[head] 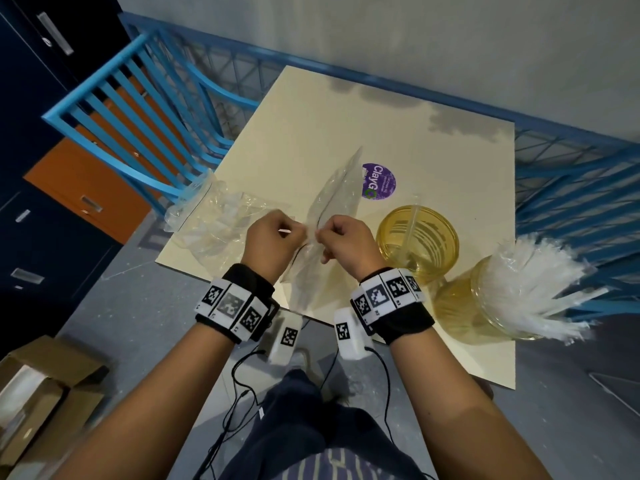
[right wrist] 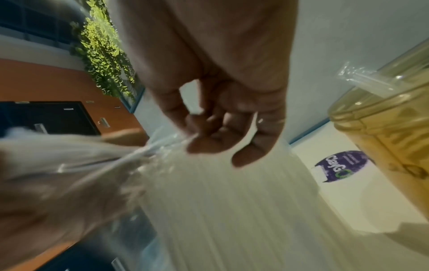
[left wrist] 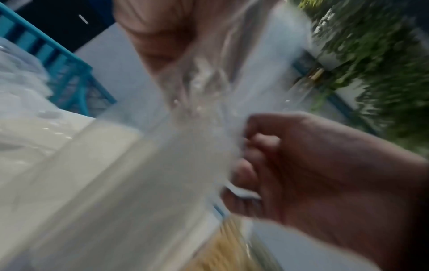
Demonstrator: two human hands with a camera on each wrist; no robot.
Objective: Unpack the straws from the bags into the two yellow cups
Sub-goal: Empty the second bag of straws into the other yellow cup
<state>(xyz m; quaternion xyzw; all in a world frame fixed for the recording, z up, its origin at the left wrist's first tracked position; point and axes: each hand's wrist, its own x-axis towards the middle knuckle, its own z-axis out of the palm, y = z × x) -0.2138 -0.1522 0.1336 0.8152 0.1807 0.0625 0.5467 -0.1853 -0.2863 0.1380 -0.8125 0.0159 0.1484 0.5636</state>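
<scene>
A clear plastic bag [head: 334,199] stands on edge over the middle of the cream table [head: 298,140]. My left hand [head: 289,232] and right hand [head: 329,235] both pinch its near top edge, knuckles almost touching. In the right wrist view, thumb and fingers of the right hand [right wrist: 197,135] nip the film, and pale straws streak through the bag [right wrist: 232,210] below. One yellow cup [head: 417,237] stands upright at the right with a straw or two inside. The second yellow cup [head: 460,306] lies tilted nearer me, packed with white straws [head: 533,282].
A crumpled clear bag [head: 214,220] lies at the table's left edge. A purple sticker [head: 379,180] marks the tabletop behind the bag. Blue railing [head: 145,109] runs round the far and left sides. A cardboard box [head: 41,386] sits on the floor at lower left.
</scene>
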